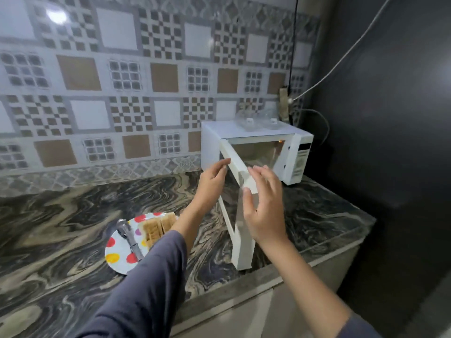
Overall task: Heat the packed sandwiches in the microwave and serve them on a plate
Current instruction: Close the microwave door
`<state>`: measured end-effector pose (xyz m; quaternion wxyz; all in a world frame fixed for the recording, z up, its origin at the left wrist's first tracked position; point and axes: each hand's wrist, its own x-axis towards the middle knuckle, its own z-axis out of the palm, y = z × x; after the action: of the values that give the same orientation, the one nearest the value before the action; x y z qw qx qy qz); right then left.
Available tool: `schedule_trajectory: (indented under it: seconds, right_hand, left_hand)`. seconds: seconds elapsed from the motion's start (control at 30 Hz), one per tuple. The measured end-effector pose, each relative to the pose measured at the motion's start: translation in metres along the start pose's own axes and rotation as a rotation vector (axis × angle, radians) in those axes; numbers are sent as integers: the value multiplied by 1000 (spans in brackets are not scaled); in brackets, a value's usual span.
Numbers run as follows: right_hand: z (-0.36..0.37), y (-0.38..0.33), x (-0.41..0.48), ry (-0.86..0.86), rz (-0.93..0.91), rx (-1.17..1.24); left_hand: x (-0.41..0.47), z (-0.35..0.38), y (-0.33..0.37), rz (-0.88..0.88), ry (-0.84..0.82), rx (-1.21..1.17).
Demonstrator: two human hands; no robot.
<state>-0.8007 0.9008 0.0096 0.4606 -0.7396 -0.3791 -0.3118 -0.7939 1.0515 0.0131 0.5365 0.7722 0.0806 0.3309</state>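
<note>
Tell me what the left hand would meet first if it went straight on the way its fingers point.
The open microwave door: the left hand points up and right at the door's top rail, fingertips at or almost on it. Blur hides whether they touch.

I am reaching both arms toward the white microwave [210,147] that is sitting at the back right corner of the counter [61,230], its door [242,250] swinging open toward me. My left hand [214,178] is touching the door's top edge with nearly straight fingers, while my right hand [264,211] is spreading around the door's upper free corner, thumb on its near side. Near the counter's front edge, left of the door, a spotted plate [116,254] is carrying sandwiches [156,228] and a metal utensil [129,237].
</note>
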Motion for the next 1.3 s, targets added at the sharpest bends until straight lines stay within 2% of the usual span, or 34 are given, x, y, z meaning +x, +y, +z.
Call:
schedule_trajectory:
  seconds: [0.13, 0.2, 0.4, 0.57, 0.8, 0.93, 1.07, 1.3]
  right_hand:
    - [6, 27, -2, -180, 36, -117]
    - [9, 38, -6, -181, 49, -84]
    - [3, 90, -5, -10, 65, 6]
    - [-13, 158, 19, 119, 142, -9]
    - [-25, 253, 70, 122, 179, -48]
    - [-15, 310, 102, 94, 192, 29]
    - [0, 365, 139, 57, 129, 105]
    - [15, 444, 200, -161, -41, 180]
  left_hand:
    - [8, 27, -8, -51, -174, 65]
    - [11, 35, -13, -43, -169, 52]
    - [35, 61, -20, 224, -207, 258]
    - [77, 118, -38, 435, -236, 405]
    - [132, 189, -52, 522, -110, 511]
    - [167, 221, -67, 564, -22, 652]
    - [201, 254, -86, 590, 132, 817]
    - [243, 304, -108, 419, 403, 942]
